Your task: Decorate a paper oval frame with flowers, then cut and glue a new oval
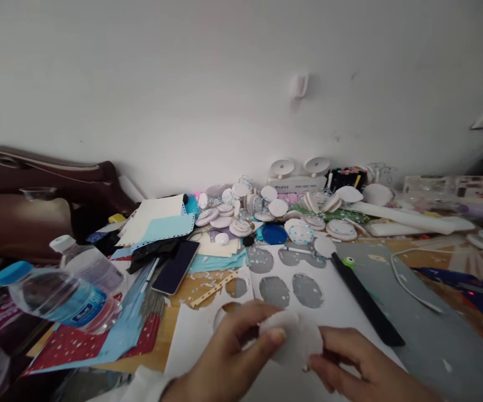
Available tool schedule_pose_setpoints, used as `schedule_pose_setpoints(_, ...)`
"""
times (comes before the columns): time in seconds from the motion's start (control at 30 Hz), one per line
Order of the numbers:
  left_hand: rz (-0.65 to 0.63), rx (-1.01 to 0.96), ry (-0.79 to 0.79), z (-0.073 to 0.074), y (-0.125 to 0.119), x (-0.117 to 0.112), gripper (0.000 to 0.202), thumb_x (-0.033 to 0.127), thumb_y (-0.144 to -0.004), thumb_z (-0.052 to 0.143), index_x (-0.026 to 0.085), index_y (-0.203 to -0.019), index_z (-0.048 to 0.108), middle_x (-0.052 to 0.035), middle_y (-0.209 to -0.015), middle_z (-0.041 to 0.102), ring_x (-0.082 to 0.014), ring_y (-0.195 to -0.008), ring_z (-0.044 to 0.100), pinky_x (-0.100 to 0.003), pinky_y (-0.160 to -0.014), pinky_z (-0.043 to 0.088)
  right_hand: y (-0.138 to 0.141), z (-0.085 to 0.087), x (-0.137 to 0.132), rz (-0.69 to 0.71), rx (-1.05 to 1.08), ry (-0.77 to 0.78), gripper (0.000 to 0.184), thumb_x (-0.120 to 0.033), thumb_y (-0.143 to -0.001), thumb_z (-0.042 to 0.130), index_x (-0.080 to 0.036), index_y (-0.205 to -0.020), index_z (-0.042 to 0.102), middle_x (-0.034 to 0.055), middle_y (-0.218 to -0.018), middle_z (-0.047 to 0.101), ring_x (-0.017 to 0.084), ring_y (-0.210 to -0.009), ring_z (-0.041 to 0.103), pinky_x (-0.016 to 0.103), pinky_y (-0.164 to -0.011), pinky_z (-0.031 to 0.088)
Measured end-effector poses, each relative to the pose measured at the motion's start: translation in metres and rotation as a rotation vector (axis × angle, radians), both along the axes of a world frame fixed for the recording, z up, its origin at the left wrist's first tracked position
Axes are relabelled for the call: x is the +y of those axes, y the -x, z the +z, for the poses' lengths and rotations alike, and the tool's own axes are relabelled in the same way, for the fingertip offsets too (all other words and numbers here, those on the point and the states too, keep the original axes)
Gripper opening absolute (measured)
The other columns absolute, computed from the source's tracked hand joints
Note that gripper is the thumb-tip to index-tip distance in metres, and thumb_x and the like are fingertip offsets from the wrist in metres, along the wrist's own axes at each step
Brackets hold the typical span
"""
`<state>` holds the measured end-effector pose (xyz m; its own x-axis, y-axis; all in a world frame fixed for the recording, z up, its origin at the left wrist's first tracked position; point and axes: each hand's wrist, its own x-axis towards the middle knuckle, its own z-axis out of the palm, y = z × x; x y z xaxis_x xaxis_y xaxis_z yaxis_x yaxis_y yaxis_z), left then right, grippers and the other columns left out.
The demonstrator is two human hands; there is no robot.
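Observation:
My left hand [241,343] pinches a round white paper disc [293,338] between thumb and fingers at its left side. On the other side, my right hand [356,360] has thumb and fingertips closed on the disc's right edge. A crease or overlap runs down its middle; I cannot tell whether it is one piece or two. Under both hands lies a large white sheet [342,296] with several round holes cut out of it. Grey surface shows through most of those holes.
Piles of white discs [241,226] line the wall. To the left are two water bottles [69,296], a phone [176,267] and coloured paper [166,229]. A black strip [364,298] crosses the grey mat [425,312]; a blue glue gun [467,290] with its cord lies far right.

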<state>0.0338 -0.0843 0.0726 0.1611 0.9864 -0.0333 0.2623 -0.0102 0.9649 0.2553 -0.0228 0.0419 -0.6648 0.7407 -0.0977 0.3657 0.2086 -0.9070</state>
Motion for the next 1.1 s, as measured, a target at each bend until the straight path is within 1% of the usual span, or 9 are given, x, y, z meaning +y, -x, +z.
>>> schedule_pose_setpoints(0.1,0.278,0.697,-0.214,-0.012,0.058,0.018,0.048,0.054,-0.091,0.049,0.024,-0.127,0.057,-0.0083,-0.119,0.065,-0.0221,-0.103,0.062,-0.032,-0.091,0.049,0.01,-0.011,0.028,0.059,0.107,0.134,0.044,-0.058,-0.091,0.054,-0.017,-0.083,0.07,-0.0002,-0.062,0.054,0.015,-0.059,0.05,0.026,-0.056,0.039)
schedule_pose_setpoints(0.17,0.453,0.895,-0.194,-0.026,0.1,0.034,0.049,0.044,-0.089,0.052,0.017,-0.129,0.054,-0.015,-0.126,0.059,-0.0319,-0.119,0.052,-0.045,-0.104,0.039,0.012,-0.026,0.047,0.022,0.192,0.236,0.048,-0.062,-0.088,0.058,-0.015,-0.083,0.069,-0.003,-0.059,0.047,0.012,-0.054,0.042,0.025,-0.051,0.032)
schedule_pose_setpoints(0.23,0.585,1.043,-0.123,-0.042,0.133,0.049,0.058,0.041,-0.082,0.057,0.008,-0.129,0.051,-0.0229,-0.126,0.055,-0.0413,-0.121,0.047,-0.056,-0.104,0.034,0.017,-0.04,0.064,-0.023,0.24,0.274,0.053,-0.067,-0.084,0.059,-0.014,-0.081,0.067,-0.005,-0.056,0.043,0.01,-0.05,0.036,0.025,-0.048,0.027)
schedule_pose_setpoints(0.33,0.695,1.214,-0.002,-0.062,0.156,0.062,0.069,0.045,-0.078,0.059,0.002,-0.13,0.048,-0.025,-0.119,0.055,-0.0451,-0.116,0.047,-0.057,-0.097,0.038,0.029,-0.053,0.083,-0.057,0.286,0.289,0.057,-0.071,-0.08,0.059,-0.014,-0.078,0.064,-0.0068,-0.053,0.039,0.009,-0.047,0.031,0.024,-0.047,0.021)
schedule_pose_setpoints(0.43,0.739,1.328,0.069,-0.071,0.161,0.07,0.069,0.049,-0.08,0.054,0.004,-0.132,0.046,-0.0235,-0.117,0.054,-0.0443,-0.113,0.05,-0.052,-0.091,0.042,0.039,-0.061,0.093,-0.079,0.336,0.308,0.055,-0.069,-0.081,0.06,-0.013,-0.079,0.064,-0.0066,-0.052,0.04,0.008,-0.046,0.029,0.025,-0.047,0.018)
schedule_pose_setpoints(0.7,0.723,1.35,0.203,-0.065,0.166,0.085,0.066,0.052,-0.081,0.05,0.011,-0.132,0.044,-0.0182,-0.113,0.059,-0.041,-0.106,0.057,-0.046,-0.083,0.045,0.035,-0.071,0.099,-0.11,0.404,0.365,0.049,-0.062,-0.085,0.062,-0.012,-0.082,0.064,-0.0078,-0.052,0.037,0.007,-0.045,0.025,0.026,-0.047,0.014)
schedule_pose_setpoints(0.83,0.746,1.327,0.239,-0.069,0.162,0.088,0.068,0.051,-0.081,0.048,0.014,-0.138,0.04,-0.0179,-0.123,0.055,-0.0423,-0.112,0.053,-0.05,-0.086,0.044,0.033,-0.069,0.099,-0.114,0.403,0.372,0.051,-0.064,-0.083,0.063,-0.013,-0.08,0.064,-0.0071,-0.052,0.038,0.008,-0.046,0.026,0.026,-0.047,0.015)
schedule_pose_setpoints(0.97,0.783,1.326,0.265,-0.073,0.157,0.089,0.078,0.055,-0.08,0.047,0.008,-0.141,0.035,-0.0231,-0.126,0.052,-0.0473,-0.115,0.049,-0.058,-0.087,0.043,0.034,-0.066,0.098,-0.11,0.379,0.361,0.051,-0.066,-0.08,0.064,-0.015,-0.073,0.061,-0.0064,-0.052,0.039,0.009,-0.047,0.029,0.026,-0.048,0.017)
schedule_pose_setpoints(1.1,0.782,1.314,0.249,-0.07,0.155,0.09,0.079,0.059,-0.082,0.046,0.006,-0.139,0.037,-0.0237,-0.123,0.053,-0.0457,-0.116,0.049,-0.057,-0.088,0.043,0.034,-0.065,0.096,-0.119,0.356,0.349,0.051,-0.066,-0.08,0.064,-0.015,-0.073,0.062,-0.0067,-0.053,0.038,0.009,-0.048,0.03,0.026,-0.048,0.018)
